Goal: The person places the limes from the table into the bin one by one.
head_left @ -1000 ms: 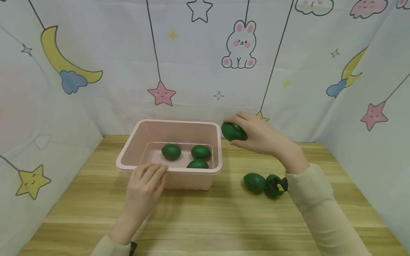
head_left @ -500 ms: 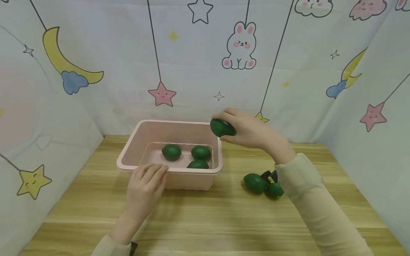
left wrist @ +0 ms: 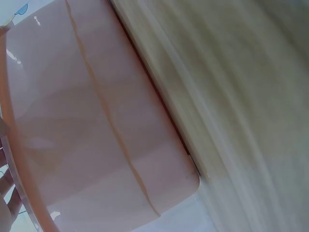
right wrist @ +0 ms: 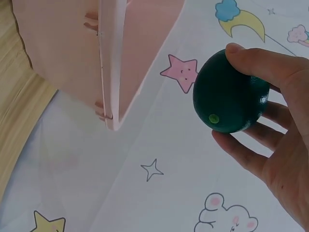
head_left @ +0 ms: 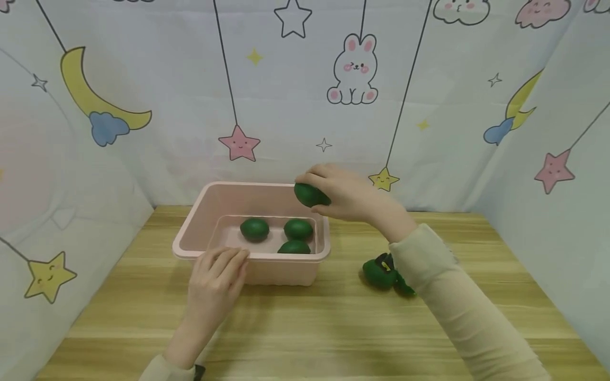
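Note:
My right hand [head_left: 350, 193] holds a dark green avocado [head_left: 311, 195] between thumb and fingers, over the back right corner of a pink plastic bin [head_left: 267, 271] in the head view. A pale stem spot shows on this avocado [right wrist: 227, 96] in the right wrist view. Inside the bin lie an avocado [head_left: 254, 229] near the middle, another [head_left: 298, 229] to its right, and a third [head_left: 294, 247] partly hidden by the front wall. My left hand [head_left: 216, 278] grips the front rim, fingers bent over it; some fingers [left wrist: 7, 186] show at the left wrist view's edge.
Two more avocados rest on the wooden table [head_left: 305, 328] to the right: one [head_left: 378, 278] nearer the bin, the other [head_left: 405, 288] partly covered by the right sleeve [head_left: 429, 259]. A black wrist-mounted piece [head_left: 384, 261] overlaps them. A printed white curtain [head_left: 295, 95] encloses the table.
My right hand has carried the avocado leftward, from beside the bin's right rim to over its back right corner. My left hand has kept its place on the front rim.

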`<state>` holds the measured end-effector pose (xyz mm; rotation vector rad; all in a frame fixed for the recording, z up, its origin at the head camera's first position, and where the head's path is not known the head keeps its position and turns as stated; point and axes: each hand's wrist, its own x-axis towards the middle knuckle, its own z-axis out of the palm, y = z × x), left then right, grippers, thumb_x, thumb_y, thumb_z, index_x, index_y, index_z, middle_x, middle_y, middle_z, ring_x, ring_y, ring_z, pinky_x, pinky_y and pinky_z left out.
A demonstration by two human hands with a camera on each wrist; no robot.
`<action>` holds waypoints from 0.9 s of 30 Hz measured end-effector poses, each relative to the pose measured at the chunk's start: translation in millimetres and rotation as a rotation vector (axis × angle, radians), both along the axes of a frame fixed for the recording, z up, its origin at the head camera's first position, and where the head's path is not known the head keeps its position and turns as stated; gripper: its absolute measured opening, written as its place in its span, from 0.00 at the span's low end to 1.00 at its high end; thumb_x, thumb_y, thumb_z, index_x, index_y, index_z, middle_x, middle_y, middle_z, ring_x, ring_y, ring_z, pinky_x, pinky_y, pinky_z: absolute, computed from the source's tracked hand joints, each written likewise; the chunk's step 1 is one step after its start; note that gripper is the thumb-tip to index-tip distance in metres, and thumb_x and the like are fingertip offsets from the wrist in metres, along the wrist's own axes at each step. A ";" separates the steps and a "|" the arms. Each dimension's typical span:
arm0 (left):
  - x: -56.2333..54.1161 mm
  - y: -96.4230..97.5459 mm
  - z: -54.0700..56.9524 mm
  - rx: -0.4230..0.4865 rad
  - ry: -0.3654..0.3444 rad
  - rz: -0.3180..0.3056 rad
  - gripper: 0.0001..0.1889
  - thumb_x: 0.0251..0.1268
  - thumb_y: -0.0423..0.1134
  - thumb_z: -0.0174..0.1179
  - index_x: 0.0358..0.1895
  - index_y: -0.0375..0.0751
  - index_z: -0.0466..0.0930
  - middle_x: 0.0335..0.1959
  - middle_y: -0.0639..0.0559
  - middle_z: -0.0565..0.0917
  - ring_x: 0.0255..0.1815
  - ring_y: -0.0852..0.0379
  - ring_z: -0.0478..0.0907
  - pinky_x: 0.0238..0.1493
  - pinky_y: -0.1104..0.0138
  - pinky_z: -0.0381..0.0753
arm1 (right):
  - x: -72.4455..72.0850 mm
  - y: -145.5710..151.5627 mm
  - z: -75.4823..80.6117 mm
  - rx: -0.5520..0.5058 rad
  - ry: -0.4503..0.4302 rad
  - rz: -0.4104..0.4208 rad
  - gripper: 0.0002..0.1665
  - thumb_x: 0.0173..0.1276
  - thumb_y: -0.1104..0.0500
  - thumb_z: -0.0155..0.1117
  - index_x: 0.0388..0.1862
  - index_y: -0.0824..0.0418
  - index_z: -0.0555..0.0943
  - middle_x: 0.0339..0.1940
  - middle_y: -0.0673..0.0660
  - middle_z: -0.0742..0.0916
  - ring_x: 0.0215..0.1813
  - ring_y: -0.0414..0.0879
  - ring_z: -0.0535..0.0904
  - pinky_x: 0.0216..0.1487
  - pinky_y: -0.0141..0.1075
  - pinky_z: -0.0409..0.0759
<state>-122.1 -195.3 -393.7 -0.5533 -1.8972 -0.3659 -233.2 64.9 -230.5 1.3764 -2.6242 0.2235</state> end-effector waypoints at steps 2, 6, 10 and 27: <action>-0.3 0.1 -0.4 0.002 0.002 -0.001 0.13 0.70 0.39 0.53 0.40 0.36 0.86 0.35 0.45 0.86 0.40 0.44 0.79 0.43 0.53 0.75 | -0.2 -4.4 -0.6 0.014 -0.002 0.005 0.33 0.62 0.54 0.69 0.66 0.51 0.71 0.60 0.53 0.78 0.59 0.49 0.74 0.57 0.43 0.78; -0.9 0.1 -0.4 0.004 0.009 0.002 0.13 0.70 0.40 0.53 0.40 0.36 0.86 0.35 0.45 0.86 0.40 0.44 0.79 0.43 0.53 0.75 | -1.4 -12.3 -2.2 0.042 0.001 0.011 0.32 0.63 0.53 0.67 0.66 0.49 0.71 0.60 0.52 0.78 0.58 0.48 0.74 0.56 0.41 0.79; -1.3 -0.2 0.0 0.005 0.013 0.003 0.13 0.70 0.39 0.53 0.40 0.36 0.86 0.35 0.45 0.87 0.40 0.44 0.79 0.42 0.54 0.75 | -4.4 -20.0 -4.8 0.060 -0.007 0.026 0.32 0.63 0.53 0.67 0.66 0.49 0.71 0.60 0.52 0.78 0.59 0.48 0.74 0.57 0.41 0.79; -1.3 -1.7 0.0 0.000 0.009 -0.012 0.12 0.69 0.39 0.54 0.40 0.36 0.86 0.35 0.45 0.86 0.40 0.44 0.79 0.44 0.53 0.75 | -15.5 -48.1 -13.0 0.151 -0.045 0.034 0.34 0.62 0.51 0.68 0.67 0.49 0.70 0.61 0.51 0.77 0.61 0.47 0.73 0.60 0.41 0.77</action>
